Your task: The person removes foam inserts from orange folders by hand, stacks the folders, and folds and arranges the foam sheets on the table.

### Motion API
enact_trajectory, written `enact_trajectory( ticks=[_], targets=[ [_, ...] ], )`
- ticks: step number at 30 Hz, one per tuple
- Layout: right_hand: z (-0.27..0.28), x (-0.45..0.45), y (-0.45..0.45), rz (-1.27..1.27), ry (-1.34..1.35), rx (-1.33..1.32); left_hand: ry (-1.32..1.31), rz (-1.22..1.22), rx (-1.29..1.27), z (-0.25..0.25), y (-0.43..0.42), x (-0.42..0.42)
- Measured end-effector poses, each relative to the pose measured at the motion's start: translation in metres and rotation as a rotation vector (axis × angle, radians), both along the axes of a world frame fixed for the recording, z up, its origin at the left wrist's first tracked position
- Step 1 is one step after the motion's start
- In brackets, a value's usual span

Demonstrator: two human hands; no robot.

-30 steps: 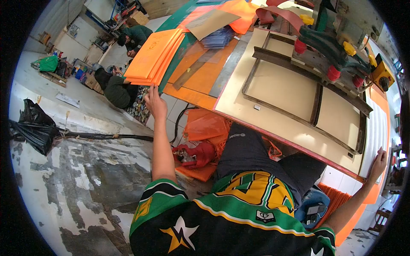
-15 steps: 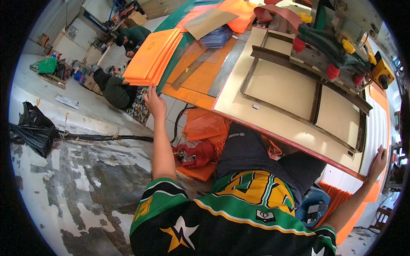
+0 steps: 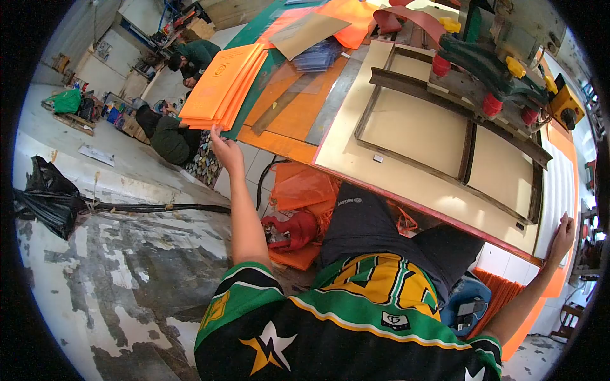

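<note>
A stack of orange printed folders (image 3: 219, 79) lies at the left end of the worktable, its near edge overhanging. My left hand (image 3: 227, 151) is at the stack's near corner, fingers closed on the edge of an orange folder; the fingertips are partly hidden. Far to the right, my right hand (image 3: 562, 239) is at the near end of a pile of white sheets (image 3: 557, 187), its fingers bent against the edge. Whether a sheet is pinched there I cannot tell. Between my hands is a cream board (image 3: 343, 143) with a dark metal frame (image 3: 438, 166) on it.
A machine with red and yellow knobs (image 3: 492, 105) stands over the board's back right. Clear plastic pieces (image 3: 318, 58) and a brown card (image 3: 309, 35) lie behind. Two people sit on the floor at left. Orange bags (image 3: 304, 186) and a cable (image 3: 262, 181) are below the table.
The view has shifted slightly. My left hand stays at the folder stack's near corner and my right hand at the white sheets' edge. Nothing else has visibly moved.
</note>
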State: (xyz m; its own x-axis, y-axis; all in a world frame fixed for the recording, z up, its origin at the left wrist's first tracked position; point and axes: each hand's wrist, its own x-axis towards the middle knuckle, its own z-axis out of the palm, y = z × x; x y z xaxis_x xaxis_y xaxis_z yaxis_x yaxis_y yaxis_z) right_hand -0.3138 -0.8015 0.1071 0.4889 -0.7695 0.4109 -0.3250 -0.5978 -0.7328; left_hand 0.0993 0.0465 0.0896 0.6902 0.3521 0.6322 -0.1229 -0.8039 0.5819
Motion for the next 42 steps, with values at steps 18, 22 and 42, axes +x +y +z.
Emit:
enact_trajectory(
  ticks=[18, 22, 42],
  targets=[
    [0.008, 0.003, 0.015, -0.041, 0.018, 0.005, 0.150, 0.082, 0.237, 0.004, 0.001, 0.004],
    [0.007, 0.003, 0.014, -0.032, 0.011, -0.042, 0.157, 0.085, 0.283, 0.004, 0.005, 0.004],
    [0.009, 0.003, 0.016, -0.054, 0.002, 0.012, -0.001, 0.105, 0.113, -0.016, 0.013, -0.002]
  ],
)
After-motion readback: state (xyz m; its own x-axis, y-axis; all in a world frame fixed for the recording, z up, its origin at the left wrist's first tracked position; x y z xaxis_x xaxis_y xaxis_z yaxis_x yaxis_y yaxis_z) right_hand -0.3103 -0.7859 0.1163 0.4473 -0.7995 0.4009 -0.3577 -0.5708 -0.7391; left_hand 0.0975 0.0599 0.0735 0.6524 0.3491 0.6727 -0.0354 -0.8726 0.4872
